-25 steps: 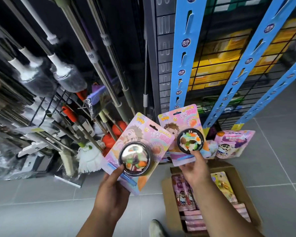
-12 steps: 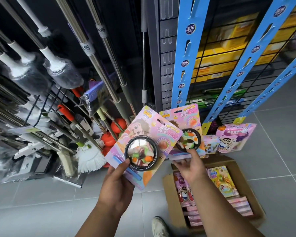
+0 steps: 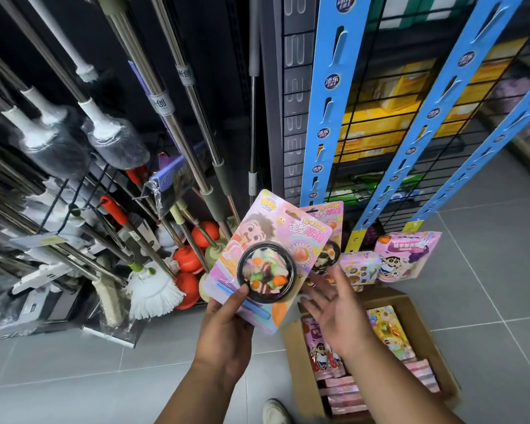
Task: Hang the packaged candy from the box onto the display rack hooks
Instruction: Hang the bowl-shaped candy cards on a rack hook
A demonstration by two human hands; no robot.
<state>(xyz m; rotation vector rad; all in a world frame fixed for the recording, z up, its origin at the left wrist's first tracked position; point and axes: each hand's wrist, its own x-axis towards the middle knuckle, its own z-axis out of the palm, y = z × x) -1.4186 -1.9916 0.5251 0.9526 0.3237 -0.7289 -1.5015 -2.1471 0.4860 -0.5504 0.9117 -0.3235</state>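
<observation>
My left hand (image 3: 224, 332) grips the lower edge of a pink candy card (image 3: 266, 258) that carries a round black bowl of sweets, tilted to the right. Behind it a second, similar candy card (image 3: 329, 221) sits at the foot of the left blue display strip (image 3: 325, 117). My right hand (image 3: 334, 310) is just below that card with its fingers spread and nothing in it. The cardboard box (image 3: 410, 301) stands on the floor under my right forearm and holds several more candy packs.
Two more blue strips (image 3: 435, 117) (image 3: 487, 142) hang on the wire rack, with a small pack (image 3: 360, 267) and a pink pack (image 3: 406, 255) at their lower ends. Mops and plungers (image 3: 153, 289) crowd the left. My shoe (image 3: 274, 411) is on the grey tiles.
My right hand has let go of the second card, which stays at the foot of the left strip, and its fingers have spread. My left hand has shifted its card rightward, in front of it.
</observation>
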